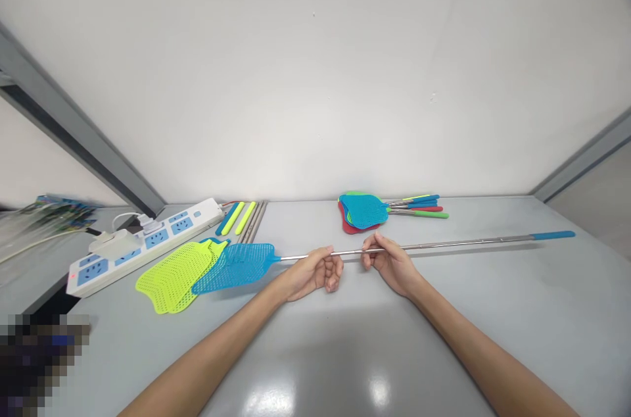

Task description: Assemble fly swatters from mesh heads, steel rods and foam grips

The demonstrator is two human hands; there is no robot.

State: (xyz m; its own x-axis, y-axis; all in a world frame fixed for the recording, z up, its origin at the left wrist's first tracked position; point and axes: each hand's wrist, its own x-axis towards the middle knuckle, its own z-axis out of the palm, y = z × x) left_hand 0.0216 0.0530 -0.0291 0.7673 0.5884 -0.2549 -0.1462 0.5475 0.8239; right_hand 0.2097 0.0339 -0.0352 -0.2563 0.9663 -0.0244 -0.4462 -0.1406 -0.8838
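A blue fly swatter [236, 268] with a long, drawn-out metal rod lies across my two hands, its mesh head to the left and its blue grip far to the right. My left hand [318, 272] pinches the rod a little right of the head. Further along, my right hand [389, 262] holds the same rod between thumb and fingers. Yellow-green swatter heads [172, 275] are stacked on the table, partly covered by the blue head. Behind them lie loose yellow grips [245, 218], a blue grip [225, 220] and several metal rods [254, 223].
A pile of swatters [365, 211] in blue, red and green lies near the back wall. On the left a white power strip [148, 243] carries plugs and cables. Clear plastic packaging [54, 226] sits beyond it. Grey frame posts [83, 114] flank the grey table [325, 351].
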